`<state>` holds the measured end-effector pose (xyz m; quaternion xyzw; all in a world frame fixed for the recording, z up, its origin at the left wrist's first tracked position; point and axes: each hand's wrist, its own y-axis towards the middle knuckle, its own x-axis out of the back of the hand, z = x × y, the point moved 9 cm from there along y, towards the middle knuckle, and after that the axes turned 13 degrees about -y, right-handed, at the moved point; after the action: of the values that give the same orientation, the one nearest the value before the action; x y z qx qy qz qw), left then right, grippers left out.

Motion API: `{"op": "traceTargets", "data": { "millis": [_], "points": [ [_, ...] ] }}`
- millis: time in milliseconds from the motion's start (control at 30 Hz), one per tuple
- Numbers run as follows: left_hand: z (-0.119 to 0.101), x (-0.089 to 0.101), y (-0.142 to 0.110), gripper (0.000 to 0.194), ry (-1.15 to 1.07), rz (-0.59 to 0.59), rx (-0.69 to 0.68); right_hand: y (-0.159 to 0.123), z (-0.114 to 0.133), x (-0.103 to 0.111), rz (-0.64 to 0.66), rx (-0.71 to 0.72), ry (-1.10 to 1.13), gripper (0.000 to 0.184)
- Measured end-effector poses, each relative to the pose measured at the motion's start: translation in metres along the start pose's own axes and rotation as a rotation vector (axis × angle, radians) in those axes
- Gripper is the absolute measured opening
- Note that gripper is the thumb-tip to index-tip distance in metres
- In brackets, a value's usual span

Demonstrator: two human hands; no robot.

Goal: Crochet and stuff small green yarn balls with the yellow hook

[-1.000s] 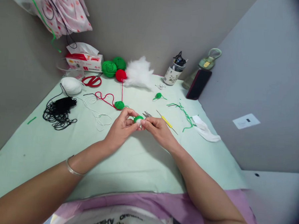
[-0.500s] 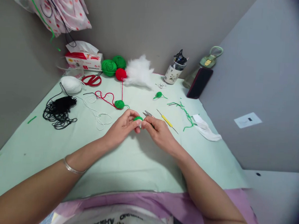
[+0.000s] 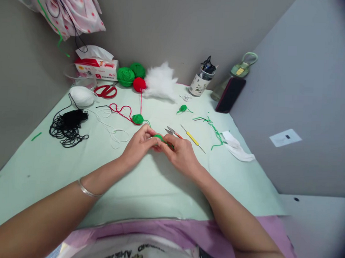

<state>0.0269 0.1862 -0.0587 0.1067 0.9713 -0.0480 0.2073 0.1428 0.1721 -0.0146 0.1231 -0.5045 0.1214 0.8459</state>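
My left hand is closed, with thumb and fingers pinched on a small green crocheted piece. From the other side my right hand grips the same piece, its thumb and fingertips meeting those of the left. Most of the piece is hidden by the fingers. Just beyond the right fingers lie orange-handled thread snips, and to their right a yellow-handled crochet hook. A green crocheted ball sits ahead of the left hand, and a smaller green piece lies further back.
Green yarn balls, a red yarn ball and white stuffing line the back. Black yarn, white yarn and red scissors lie left. A phone, pen jar and green scraps are right.
Both hands have drawn closer together around the green piece. A white patch seen under it earlier is now covered by the fingers, and more of the snips' orange handle shows.
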Motion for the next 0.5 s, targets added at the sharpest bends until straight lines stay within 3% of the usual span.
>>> {"op": "traceTargets", "data": {
  "millis": [300, 500],
  "points": [
    [0.0, -0.008, -0.002, 0.033, -0.05, 0.108, 0.057, 0.003, -0.018, 0.007, -0.021, -0.108, 0.123, 0.035],
    [0.001, -0.003, 0.001, 0.027, 0.04, 0.069, 0.028, 0.001, -0.004, -0.001, 0.07, 0.031, 0.197, 0.03]
  ]
}}
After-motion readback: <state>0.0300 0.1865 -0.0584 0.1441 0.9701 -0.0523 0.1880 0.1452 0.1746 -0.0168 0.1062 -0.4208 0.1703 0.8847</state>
